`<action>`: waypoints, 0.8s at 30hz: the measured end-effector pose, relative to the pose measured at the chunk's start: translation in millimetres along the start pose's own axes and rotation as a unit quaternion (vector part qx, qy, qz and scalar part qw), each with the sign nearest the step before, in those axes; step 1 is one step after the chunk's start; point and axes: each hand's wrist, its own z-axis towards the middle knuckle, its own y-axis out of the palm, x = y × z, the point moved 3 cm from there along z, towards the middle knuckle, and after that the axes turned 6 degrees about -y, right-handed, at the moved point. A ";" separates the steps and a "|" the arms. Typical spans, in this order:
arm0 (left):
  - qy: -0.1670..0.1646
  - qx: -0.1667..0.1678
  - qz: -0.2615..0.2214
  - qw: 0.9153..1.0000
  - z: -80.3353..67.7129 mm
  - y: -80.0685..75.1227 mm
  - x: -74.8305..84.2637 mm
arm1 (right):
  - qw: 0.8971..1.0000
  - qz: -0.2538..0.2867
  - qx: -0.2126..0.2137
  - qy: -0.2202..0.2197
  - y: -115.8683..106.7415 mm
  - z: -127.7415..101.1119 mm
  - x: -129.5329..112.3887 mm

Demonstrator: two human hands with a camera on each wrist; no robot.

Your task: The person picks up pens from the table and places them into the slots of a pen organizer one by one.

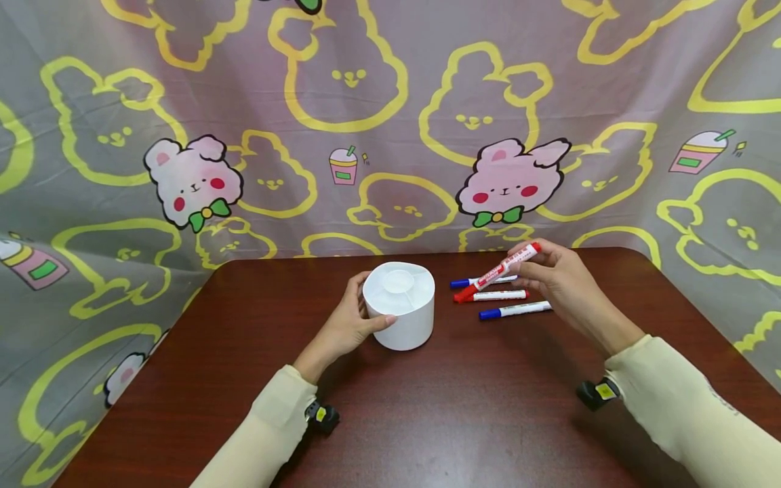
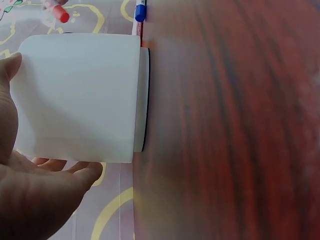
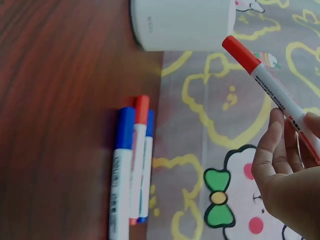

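The left hand (image 1: 349,324) reaches in from the lower left, its forearm in a cream sleeve angled up toward the table's middle; its thumb and fingers curl round the side of a white round container (image 1: 400,305), which stands upright on the dark wood table (image 1: 464,407); the right hand (image 1: 564,281) is raised above the table to the right of the container, wrist bent, fingers pinched together on a red-capped marker (image 1: 497,272) held slanting, its cap end pointing down-left toward the container; beneath that hand three more markers (image 3: 131,165) lie side by side on the table, two blue-capped and one red-capped; a rabbit-print cloth (image 1: 390,122) hangs behind
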 end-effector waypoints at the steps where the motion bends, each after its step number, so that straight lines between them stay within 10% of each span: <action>1: 0.002 -0.002 -0.001 1.000 0.0 0.0 0.1 | 1.000 0.001 0.001 0.001 2.0 1.6 -2.2; 24: 0.003 -0.014 0.004 1.000 0.3 -1.2 1.6 | 1.000 0.021 0.006 0.005 46.1 31.2 -6.6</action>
